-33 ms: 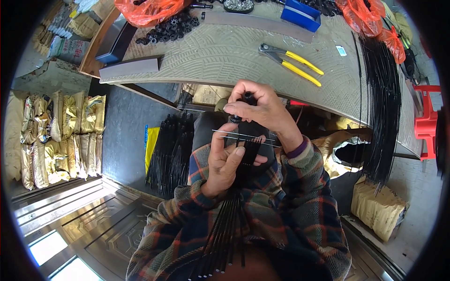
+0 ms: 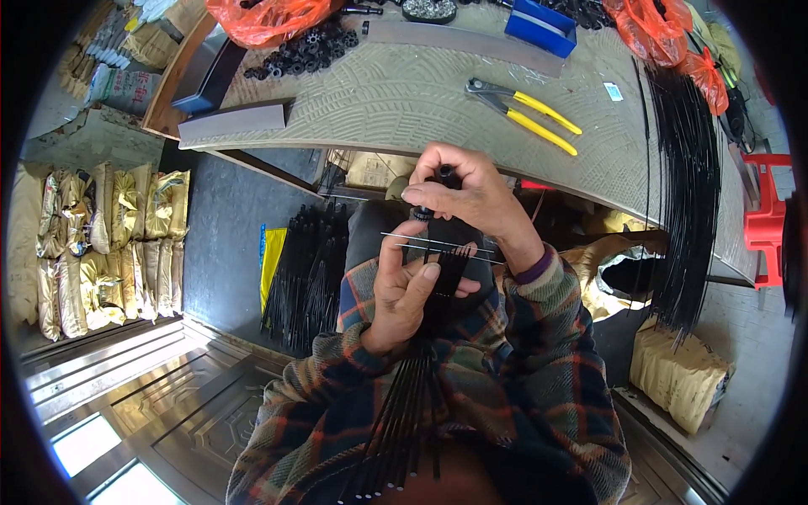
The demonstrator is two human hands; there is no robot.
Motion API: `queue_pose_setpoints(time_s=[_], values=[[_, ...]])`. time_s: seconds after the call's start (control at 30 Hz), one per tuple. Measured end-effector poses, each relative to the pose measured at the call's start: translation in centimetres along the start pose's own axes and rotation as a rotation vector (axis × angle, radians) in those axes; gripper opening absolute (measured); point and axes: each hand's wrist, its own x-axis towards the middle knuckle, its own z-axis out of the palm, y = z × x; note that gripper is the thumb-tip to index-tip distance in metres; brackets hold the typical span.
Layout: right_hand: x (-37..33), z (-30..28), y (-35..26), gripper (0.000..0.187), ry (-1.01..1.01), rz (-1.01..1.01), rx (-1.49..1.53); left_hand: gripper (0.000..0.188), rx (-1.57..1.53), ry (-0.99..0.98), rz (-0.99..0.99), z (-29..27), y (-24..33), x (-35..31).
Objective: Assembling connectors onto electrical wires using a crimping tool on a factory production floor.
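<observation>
Clamps at least one black cylindrical part (image 2: 448,174) in the right hand (image 2: 461,192), near the table (image 2: 404,93); clasps black rods (image 2: 450,271), too overlapped to count, in the left hand (image 2: 400,296) just below. Has one pair of yellow-handled pliers (image 2: 543,133) and one red stool (image 2: 764,220) farther off.

Comparing against the earlier view: no discernible change is showing; the two views are matching throughout.

slender black rods (image 2: 412,385) fan out, a black fitting (image 2: 447,176) held beyond them.
</observation>
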Motion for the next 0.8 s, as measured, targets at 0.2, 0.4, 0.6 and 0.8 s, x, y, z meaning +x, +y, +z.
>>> queue_pose_setpoints(time_s=[0.2, 0.4, 0.6, 0.8], values=[[-0.05, 0.24, -0.14, 0.015, -0.048, 0.003, 0.039, 0.034, -0.004, -0.005, 0.052, -0.41, -0.06, 0.19], [-0.01, 0.38, -0.13, 0.015, -0.117, -0.09, -0.067, 0.026, -0.016, 0.026, 0.06, -0.44, 0.09, 0.45], [0.1, 0.35, 0.24, 0.016, -0.152, -0.128, -0.128, 0.024, -0.019, 0.056, 0.057, -0.41, 0.14, 0.5], [0.16, 0.43, -0.43, 0.016, -0.197, 0.031, -0.003, 0.028, -0.029, 0.055, 0.033, -0.4, 0.22, 0.37]])
